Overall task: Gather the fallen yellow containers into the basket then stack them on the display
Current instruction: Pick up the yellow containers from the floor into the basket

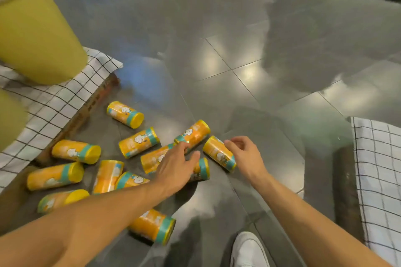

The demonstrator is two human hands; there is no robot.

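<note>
In the head view, yellow containers point(76, 151) lie scattered on their sides on the grey floor point(238, 60), with the left hand point(176, 165) spread open and empty over two of them, and the right hand point(243, 151) loosely curled against the rightmost container point(217, 154), though whether it grips it cannot be told.

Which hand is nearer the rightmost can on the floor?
Right. The right hand is at the far end of the rightmost can, fingers beside it. The left hand is left of it, over other cans.
</note>
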